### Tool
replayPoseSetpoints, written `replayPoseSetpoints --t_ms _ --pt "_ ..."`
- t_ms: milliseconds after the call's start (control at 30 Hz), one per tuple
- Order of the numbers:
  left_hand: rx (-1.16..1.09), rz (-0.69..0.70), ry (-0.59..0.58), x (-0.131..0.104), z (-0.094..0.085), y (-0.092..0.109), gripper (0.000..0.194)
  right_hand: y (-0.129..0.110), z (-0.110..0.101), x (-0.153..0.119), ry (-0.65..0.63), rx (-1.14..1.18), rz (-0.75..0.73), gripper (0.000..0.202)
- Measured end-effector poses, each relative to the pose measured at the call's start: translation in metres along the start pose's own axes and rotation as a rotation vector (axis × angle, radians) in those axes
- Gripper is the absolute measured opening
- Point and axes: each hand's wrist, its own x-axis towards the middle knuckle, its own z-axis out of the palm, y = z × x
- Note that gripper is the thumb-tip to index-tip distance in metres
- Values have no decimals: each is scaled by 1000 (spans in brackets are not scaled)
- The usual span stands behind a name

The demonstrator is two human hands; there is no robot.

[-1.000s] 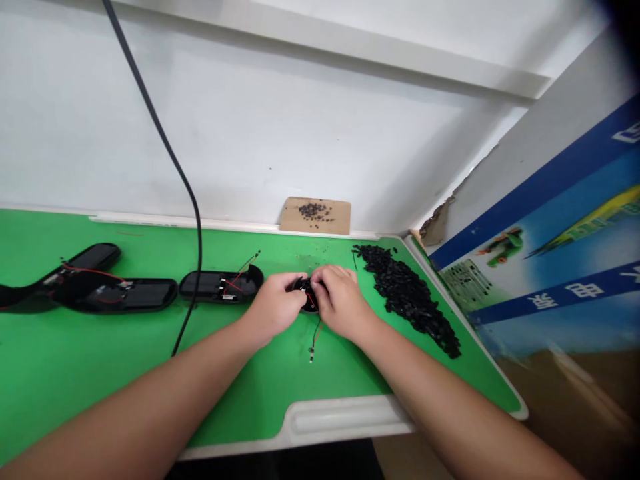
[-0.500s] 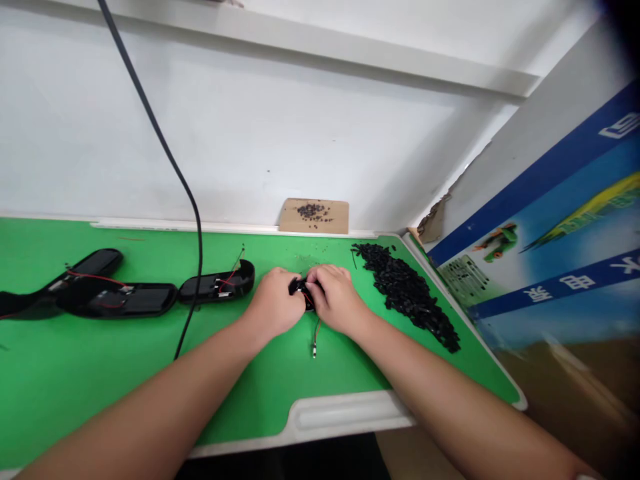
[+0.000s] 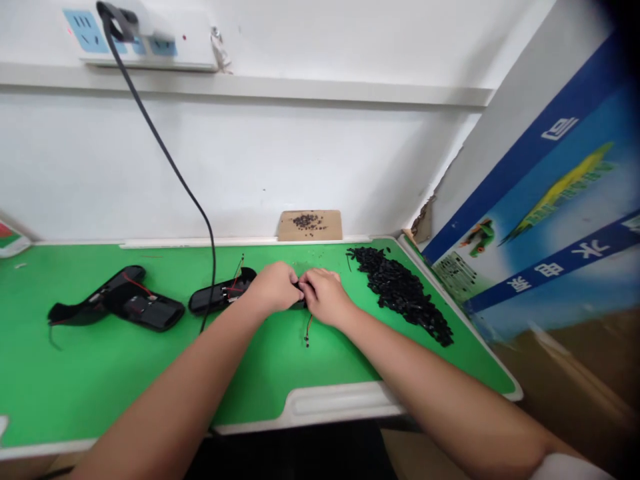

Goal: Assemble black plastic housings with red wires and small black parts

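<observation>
Left hand [image 3: 274, 288] and right hand [image 3: 327, 298] both got their fingers [image 3: 313, 279] clamped on a mostly hidden black casing [image 3: 300, 305], on or just above the green worktop [image 3: 255, 387], can't tell which. Red wire [image 3: 309, 326] pokes out the near side.

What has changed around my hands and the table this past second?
Your left hand and right hand have moved inward, closer together, hiding more of the small black plastic part both still hold. The camera view has swung upward, bringing the white power strip with blue sockets into view. Nothing was visibly grasped or released. The long heap of black pieces and brown cardboard sheet stayed put.
</observation>
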Motion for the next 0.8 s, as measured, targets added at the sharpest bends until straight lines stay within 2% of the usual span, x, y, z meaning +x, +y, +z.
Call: replayPoseSetpoints --t_ms 133,267,467,600,700,800 --pt "302 57 -74 7 -13 15 8 -3 -1 3 -1 8 44 16" --pt "432 58 -89 15 -17 20 12 -6 -5 6 8 22 80 18" --pt "468 50 -69 22 -18 17 10 -7 -9 12 5 103 166 19" --pt "496 67 -125 31 -22 19 11 -7 -10 14 18 144 221 19" --pt "450 48 -183 37 -24 18 13 -7 -12 15 24 159 235 19" --pt "349 11 -185 40 -23 14 15 -6 -15 16 9 177 246 20"
